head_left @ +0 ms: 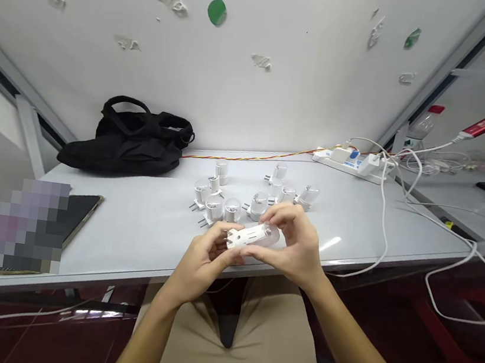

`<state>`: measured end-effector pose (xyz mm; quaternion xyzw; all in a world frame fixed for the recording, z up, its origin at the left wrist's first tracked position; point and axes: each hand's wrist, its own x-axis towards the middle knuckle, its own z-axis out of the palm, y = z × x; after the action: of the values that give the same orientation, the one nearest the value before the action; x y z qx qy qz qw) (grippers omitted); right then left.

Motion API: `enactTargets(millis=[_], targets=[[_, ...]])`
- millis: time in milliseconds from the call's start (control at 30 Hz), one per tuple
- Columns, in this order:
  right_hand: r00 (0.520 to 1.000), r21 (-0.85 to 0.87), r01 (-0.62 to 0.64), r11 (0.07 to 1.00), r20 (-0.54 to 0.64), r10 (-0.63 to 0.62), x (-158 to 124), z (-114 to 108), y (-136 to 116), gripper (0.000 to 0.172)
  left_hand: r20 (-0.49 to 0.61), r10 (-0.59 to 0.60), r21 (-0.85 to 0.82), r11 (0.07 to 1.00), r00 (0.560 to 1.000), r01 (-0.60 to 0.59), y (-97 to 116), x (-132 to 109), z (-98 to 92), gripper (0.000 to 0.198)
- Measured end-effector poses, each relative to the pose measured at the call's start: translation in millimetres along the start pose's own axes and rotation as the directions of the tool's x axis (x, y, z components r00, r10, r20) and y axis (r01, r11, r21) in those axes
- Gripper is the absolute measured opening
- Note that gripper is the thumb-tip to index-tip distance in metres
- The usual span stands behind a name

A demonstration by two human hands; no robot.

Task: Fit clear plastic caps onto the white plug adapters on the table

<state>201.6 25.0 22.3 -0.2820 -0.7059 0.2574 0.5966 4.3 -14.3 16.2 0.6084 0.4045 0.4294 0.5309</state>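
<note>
My forearms [351, 338] at 5 and 7 o'clock, my left hand [200, 262] and right hand [296, 248] grip the plug-in lamp [255, 235] at 6 o'clock, presumably light, rigid and slick-domed, best held by its white base [239, 238].

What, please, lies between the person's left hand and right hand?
In the head view, a white plug-in unit lies there, its pronged end at the left hand and its clear dome at the right hand.

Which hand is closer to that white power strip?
The right hand: it is nearer the person than the power strip and to its left; the left hand is farther left.
</note>
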Motion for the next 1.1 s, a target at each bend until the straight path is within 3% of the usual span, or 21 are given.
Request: enactTargets(millis=[200,633,833,1100], targets=[[0.993,0.136,-0.046,0.990,0.117,0.030,-5.6,-1.2,3.6,0.039,-0.037,0.004,0.036,0.999,0.999,-0.003,-0.7,-0.1,-0.1,0.041],[0.993,0.106,-0.048,0.993,0.116,0.036,-9.2,-3.7,5.3,0.038,-0.062,-0.012,0.034,0.999,0.998,0.014,-3.3,-2.4,-0.8,0.041],[1.000,0.126,-0.004,0.992,0.009,0.003,-8.1,-4.6,4.6,0.039,-0.050,-0.001,0.050,0.999,0.999,0.004,-3.0,-2.6,-0.5,0.039],[0.997,0.124,-0.023,0.992,0.077,0.014,-11.7,-1.0,4.2,0.042,-0.048,0.001,0.051,0.999,0.999,0.002,-2.8,-2.1,-1.0,0.039]])
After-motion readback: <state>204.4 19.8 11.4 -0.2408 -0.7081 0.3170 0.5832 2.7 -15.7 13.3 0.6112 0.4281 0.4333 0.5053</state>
